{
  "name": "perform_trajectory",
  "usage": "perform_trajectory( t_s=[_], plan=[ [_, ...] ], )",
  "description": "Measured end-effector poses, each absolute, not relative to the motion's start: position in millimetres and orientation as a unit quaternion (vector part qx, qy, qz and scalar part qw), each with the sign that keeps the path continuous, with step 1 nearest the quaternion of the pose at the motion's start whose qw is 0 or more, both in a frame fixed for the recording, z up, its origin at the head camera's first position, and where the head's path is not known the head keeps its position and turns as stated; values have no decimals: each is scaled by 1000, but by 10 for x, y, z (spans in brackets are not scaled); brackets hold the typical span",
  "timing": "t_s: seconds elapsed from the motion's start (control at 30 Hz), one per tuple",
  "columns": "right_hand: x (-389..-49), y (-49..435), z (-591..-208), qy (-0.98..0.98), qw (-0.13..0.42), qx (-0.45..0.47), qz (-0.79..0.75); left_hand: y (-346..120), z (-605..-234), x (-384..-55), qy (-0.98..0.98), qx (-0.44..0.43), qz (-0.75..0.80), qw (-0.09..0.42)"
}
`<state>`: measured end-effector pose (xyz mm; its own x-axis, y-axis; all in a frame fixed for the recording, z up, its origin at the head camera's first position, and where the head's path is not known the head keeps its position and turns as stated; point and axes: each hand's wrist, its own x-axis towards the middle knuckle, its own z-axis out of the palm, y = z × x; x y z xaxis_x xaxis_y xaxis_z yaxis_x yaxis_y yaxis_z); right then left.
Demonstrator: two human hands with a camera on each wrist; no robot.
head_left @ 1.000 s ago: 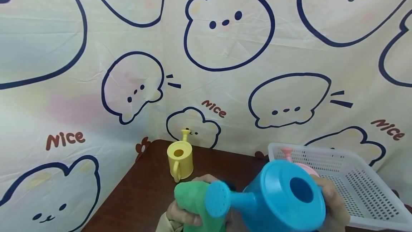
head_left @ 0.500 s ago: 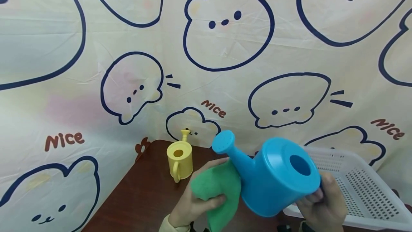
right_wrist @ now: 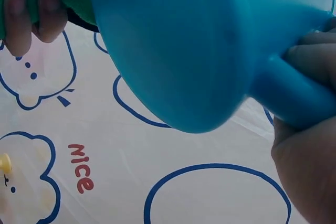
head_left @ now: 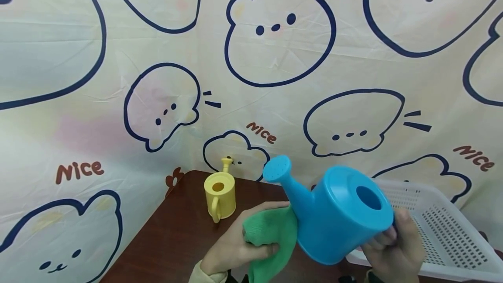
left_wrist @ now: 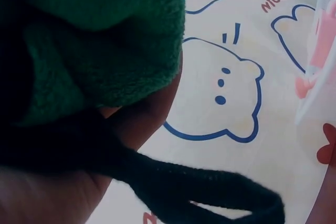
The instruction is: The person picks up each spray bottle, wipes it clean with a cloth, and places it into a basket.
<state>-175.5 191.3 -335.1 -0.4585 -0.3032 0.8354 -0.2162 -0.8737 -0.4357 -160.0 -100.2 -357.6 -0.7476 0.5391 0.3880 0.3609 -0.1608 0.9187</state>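
Note:
A blue watering can [head_left: 342,217] is held up over the table, tilted, its sprinkler head pointing to the upper left. My right hand [head_left: 397,248] grips its handle, which the right wrist view shows inside the curled fingers [right_wrist: 315,56]. My left hand [head_left: 243,239] holds a green cloth [head_left: 275,235] between thumb and fingers. The cloth lies against the can's side, just below the spout. In the left wrist view the cloth [left_wrist: 121,40] fills the upper left, and a dark strap loop [left_wrist: 210,187] hangs below it.
A small yellow watering can [head_left: 220,195] stands at the back left of the brown table [head_left: 169,235]. Behind the right hand sits a white perforated basket [head_left: 452,226]; the left wrist view shows something pink [left_wrist: 323,40] at it. A cartoon-printed curtain [head_left: 275,112] borders the table.
The blue can has risen and swung, its spout now pointing up and left instead of across the cloth. My left hand has moved up and right, bringing the cloth to the can's side.

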Motion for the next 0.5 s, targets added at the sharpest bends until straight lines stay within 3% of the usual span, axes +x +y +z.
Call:
perform_trajectory(
  t_s=[0.5],
  plan=[
    [-1777, 1864, -3446, 356, -100, -411, -833, -913, -3561, -1619, 689, 323, 647, 56]
  ],
)
